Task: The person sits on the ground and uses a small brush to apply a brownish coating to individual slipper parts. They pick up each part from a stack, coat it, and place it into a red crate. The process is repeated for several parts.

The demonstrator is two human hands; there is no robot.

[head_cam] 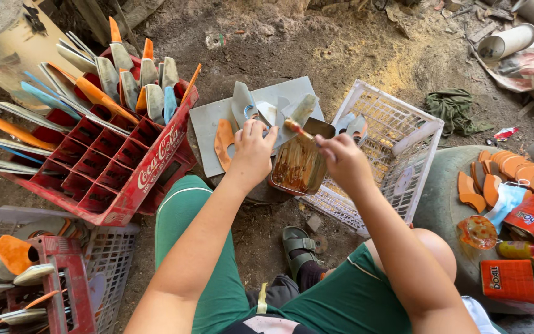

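Brush (299,130) in right hand (341,159)

A red compartment crate (103,167) packed with upright shoe soles (128,83) stands left of the grip. A white plastic basket (397,139) sits just right of it. Farther right lie orange insoles (514,170), orange boxes (529,247) and a green cloth (455,111).
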